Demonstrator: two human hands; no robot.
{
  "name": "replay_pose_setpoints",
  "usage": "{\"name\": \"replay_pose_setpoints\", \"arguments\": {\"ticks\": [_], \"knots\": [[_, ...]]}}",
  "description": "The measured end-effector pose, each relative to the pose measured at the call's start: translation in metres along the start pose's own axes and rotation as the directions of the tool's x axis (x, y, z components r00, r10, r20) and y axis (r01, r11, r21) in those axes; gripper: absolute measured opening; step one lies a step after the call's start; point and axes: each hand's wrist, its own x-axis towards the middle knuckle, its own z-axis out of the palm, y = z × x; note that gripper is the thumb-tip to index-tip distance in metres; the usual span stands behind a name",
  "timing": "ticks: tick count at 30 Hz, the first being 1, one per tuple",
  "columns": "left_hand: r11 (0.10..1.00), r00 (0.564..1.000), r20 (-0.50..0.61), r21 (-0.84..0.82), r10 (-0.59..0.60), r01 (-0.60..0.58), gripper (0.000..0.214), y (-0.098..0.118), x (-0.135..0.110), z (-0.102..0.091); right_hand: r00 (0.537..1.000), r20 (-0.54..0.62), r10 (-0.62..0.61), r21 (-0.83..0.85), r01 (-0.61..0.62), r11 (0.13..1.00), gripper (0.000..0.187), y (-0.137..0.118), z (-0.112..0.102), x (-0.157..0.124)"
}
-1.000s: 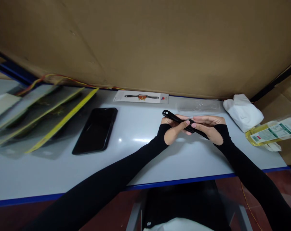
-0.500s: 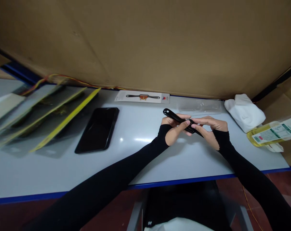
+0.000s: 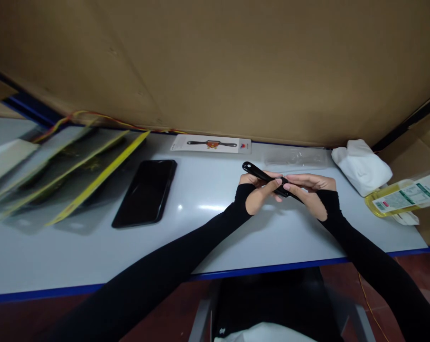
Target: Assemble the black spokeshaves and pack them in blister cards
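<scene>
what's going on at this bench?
A person in black sleeves is holding a slim black glossy tool with a holed handle over a pale grey table with a blue edge. The left hand and right hand both grip it, thumbs near its middle, which the fingers partly hide. Behind lie a white printed card picturing a two-handled tool and a clear plastic package. A flat black phone-like slab lies off to the left.

Black phone (image 3: 144,194) on table (image 3: 58,259); bottle (image 3: 402,198) beside white bundle (image 3: 360,167).
</scene>
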Motion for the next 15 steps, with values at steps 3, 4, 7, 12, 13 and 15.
{"name": "replay_pose_setpoints", "arguments": {"ticks": [3, 4, 7, 12, 13, 15], "knots": [[1.0, 1.0, 0.004, 0.013, -0.009, 0.009, 0.044, 0.0011, 0.0007, -0.0007, 0.999, 0.006, 0.039, 0.025, -0.039, 0.999, 0.032, 0.0017, 0.0, 0.0008], [1.0, 1.0, 0.011, 0.014, -0.009, 0.009, 0.043, 0.0017, 0.0009, -0.0008, 0.999, 0.005, 0.043, 0.029, -0.043, 0.999, 0.032, 0.0016, 0.0001, 0.0009], [1.0, 0.999, 0.031, 0.009, -0.006, 0.006, 0.042, 0.0034, 0.0013, -0.0008, 0.999, 0.0, 0.034, 0.033, -0.034, 0.999, 0.031, 0.0002, 0.0006, 0.0008], [1.0, 0.999, 0.046, -0.02, -0.013, 0.014, 0.04, 0.0028, 0.0022, -0.0008, 1.0, 0.004, 0.007, 0.042, -0.007, 0.999, 0.031, 0.0003, 0.0013, -0.0003], [1.0, 0.999, 0.045, -0.024, -0.013, 0.014, 0.039, 0.0023, 0.0022, -0.001, 1.0, 0.001, -0.003, 0.034, 0.003, 0.999, 0.03, 0.0006, 0.0016, -0.0007], [1.0, 0.999, 0.043, -0.024, -0.012, 0.014, 0.038, 0.0018, 0.0021, -0.0013, 0.999, -0.014, -0.036, -0.005, 0.036, 0.999, 0.028, 0.0005, 0.0023, -0.0021]]}}
